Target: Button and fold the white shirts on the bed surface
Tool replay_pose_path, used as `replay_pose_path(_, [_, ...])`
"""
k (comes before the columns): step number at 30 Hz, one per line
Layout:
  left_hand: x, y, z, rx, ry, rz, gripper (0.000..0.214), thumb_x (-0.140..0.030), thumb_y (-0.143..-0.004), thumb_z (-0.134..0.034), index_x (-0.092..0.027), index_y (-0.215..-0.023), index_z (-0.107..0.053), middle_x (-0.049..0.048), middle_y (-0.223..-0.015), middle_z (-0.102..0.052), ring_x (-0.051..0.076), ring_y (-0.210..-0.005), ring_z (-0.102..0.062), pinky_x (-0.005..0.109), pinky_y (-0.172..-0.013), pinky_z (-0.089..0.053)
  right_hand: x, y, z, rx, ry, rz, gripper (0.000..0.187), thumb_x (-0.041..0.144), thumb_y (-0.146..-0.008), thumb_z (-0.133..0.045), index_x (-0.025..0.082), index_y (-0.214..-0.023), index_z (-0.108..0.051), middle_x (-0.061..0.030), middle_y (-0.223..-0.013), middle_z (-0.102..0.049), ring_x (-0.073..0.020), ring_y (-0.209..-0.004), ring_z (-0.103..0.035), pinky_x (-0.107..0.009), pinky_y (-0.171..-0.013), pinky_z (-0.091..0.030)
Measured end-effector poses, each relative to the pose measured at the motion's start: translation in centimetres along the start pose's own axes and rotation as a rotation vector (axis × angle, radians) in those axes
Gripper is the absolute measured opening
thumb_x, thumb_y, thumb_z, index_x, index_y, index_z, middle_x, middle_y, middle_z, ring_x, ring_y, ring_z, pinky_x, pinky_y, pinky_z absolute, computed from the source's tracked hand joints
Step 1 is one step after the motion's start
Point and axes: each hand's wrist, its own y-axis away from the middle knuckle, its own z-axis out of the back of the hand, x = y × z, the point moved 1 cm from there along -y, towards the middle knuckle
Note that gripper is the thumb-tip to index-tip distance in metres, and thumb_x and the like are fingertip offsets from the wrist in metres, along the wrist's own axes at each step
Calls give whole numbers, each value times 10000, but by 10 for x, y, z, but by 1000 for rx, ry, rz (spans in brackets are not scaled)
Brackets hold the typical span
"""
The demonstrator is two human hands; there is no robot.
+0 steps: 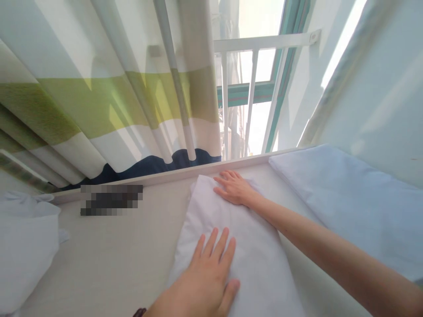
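Observation:
A folded white cloth (261,264) lies lengthwise on the pale surface (132,259) in front of me, its far end near the raised back edge. My left hand (208,273) rests over its nearer part, palm down with fingers spread; a dark band shows at the wrist. At the cloth's far end, my right hand (234,188) lies flat on the fabric, fingers stretched out. Neither hand grips anything. The near end of the cloth runs out of view at the bottom.
Another folded white cloth (357,202) lies at the right by the wall. White bunched fabric (26,251) sits at the left, near a blurred-out dark item (112,199). Behind the back ledge (172,178) hang a striped curtain (132,97) and a white railing (264,42) before a window.

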Motion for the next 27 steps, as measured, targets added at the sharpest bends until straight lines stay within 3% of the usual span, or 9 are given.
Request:
replay_pose_path(3, [21,2,25,25,78,-7,427,-357,-980,-416,-242,-1372,-540,29,-1399,-573,177,-1246,-575,276,-999,-489,8,9,7,-90,52,-67,461,354,-966,-389,107,-1309,-574,-168,-1345,-551,-279,-1286,-427,-402,-1141,-209])
replay_pose_path(5, [36,-10,36,78,107,79,374,-308,-981,-391,-241,-1269,-621,9,-1301,-657,156,-1157,-638,255,-972,-506,11,21,10,-111,66,-96,481,293,-951,-395,39,-1331,-541,-207,-1397,-509,-299,-1341,-374,-416,-1166,-149])
replay_pose_path(7, [48,-33,38,120,92,164,377,-247,-969,-364,-209,-1208,-653,44,-1269,-677,177,-1147,-641,295,-996,-496,8,37,12,-111,70,-154,529,339,-956,-394,41,-1380,-501,-216,-1474,-434,-319,-1399,-309,-445,-1175,-108])
replay_pose_path(9, [59,-63,30,81,30,225,386,-243,-956,-378,-158,-1230,-636,110,-1342,-619,230,-1243,-572,375,-1073,-430,0,52,11,-75,52,-254,578,441,-964,-373,106,-1425,-470,-201,-1521,-377,-338,-1427,-272,-488,-1166,-117])
replay_pose_path(11, [71,-89,15,14,-24,356,463,-285,-962,-393,-91,-1361,-525,161,-1482,-463,285,-1391,-400,457,-1162,-293,-10,63,9,-11,4,-336,600,511,-969,-329,184,-1459,-440,-170,-1546,-351,-341,-1435,-270,-504,-1150,-165])
replay_pose_path(14, [91,-109,-9,-70,-44,501,510,-364,-989,-336,-155,-1443,-440,126,-1538,-380,299,-1435,-317,532,-1171,-226,-22,65,7,50,-63,-357,608,544,-971,-291,232,-1479,-411,-138,-1563,-332,-331,-1440,-270,-490,-1143,-207])
replay_pose_path(20, [117,-109,-28,-168,-80,586,575,-420,-979,-315,-112,-1450,-434,139,-1533,-392,314,-1432,-316,489,-1148,-289,-33,40,6,47,-70,-280,597,560,-962,-309,254,-1461,-427,-109,-1539,-378,-300,-1432,-288,-468,-1150,-215])
replay_pose_path(27, [108,-110,-25,-138,-132,688,609,-424,-978,-279,-74,-1459,-410,182,-1537,-370,341,-1423,-319,506,-1131,-285,-38,24,6,46,-41,-206,578,557,-961,-333,267,-1448,-447,-95,-1518,-411,-271,-1393,-353,-419,-1139,-244])
